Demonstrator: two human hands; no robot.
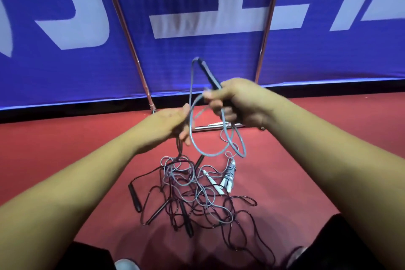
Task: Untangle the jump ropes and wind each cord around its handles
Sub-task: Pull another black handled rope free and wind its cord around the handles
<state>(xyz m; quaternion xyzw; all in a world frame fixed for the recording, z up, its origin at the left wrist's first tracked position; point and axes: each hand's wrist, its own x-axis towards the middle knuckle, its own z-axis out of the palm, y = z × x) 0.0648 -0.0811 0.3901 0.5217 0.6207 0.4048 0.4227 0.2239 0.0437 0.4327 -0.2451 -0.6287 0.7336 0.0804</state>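
My right hand point(237, 103) grips a black handle point(209, 75) that points up and away, with a grey-blue cord point(198, 151) running from its tip and hanging in loops below. My left hand point(173, 124) pinches that cord and a dark cord that drops to the floor. Below lies a tangle of black and grey ropes point(192, 195) with several black handles, one at the left point(134, 197). White handles point(213, 183) lie in it, and a white-handled rope with grey cord wound on it point(230, 174) lies at its right edge.
The floor is red matting point(65, 149). A blue banner with white letters point(197, 39) stands behind, held on metal poles point(129, 35) with a foot bar point(210, 127) on the floor under my hands. My dark trousers and a white shoe point(126, 265) show at the bottom edge.
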